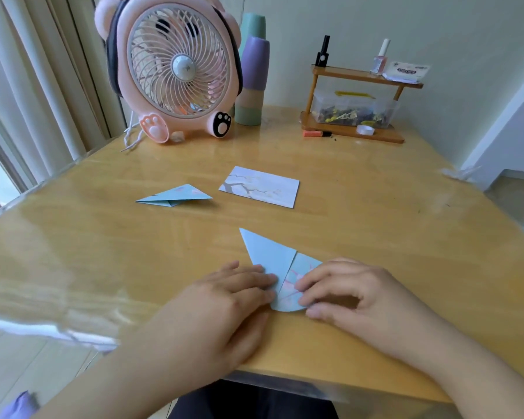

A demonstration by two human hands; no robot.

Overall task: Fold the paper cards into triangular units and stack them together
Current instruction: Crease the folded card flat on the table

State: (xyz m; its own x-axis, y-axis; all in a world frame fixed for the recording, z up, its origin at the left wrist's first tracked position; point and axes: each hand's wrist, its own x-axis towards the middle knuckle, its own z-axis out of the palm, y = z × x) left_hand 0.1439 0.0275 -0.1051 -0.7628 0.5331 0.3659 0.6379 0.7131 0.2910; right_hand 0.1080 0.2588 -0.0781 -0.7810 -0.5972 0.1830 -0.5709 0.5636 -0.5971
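A light blue paper card [273, 258], partly folded with a centre seam, lies near the table's front edge. My left hand [224, 300] presses its left flap flat with the fingertips. My right hand [345, 291] pinches and presses the right flap, which shows a pink blossom print. Farther back on the left lies a finished blue folded triangular unit [176, 195]. To its right rests a flat, unfolded card [262, 186] printed with a branch.
A pink bear-shaped desk fan [179, 68] stands at the back left, with stacked pastel cups [253, 80] beside it. A small wooden shelf [354, 116] at the back right carries bottles and a clear box. An orange marker [315, 133] lies before it.
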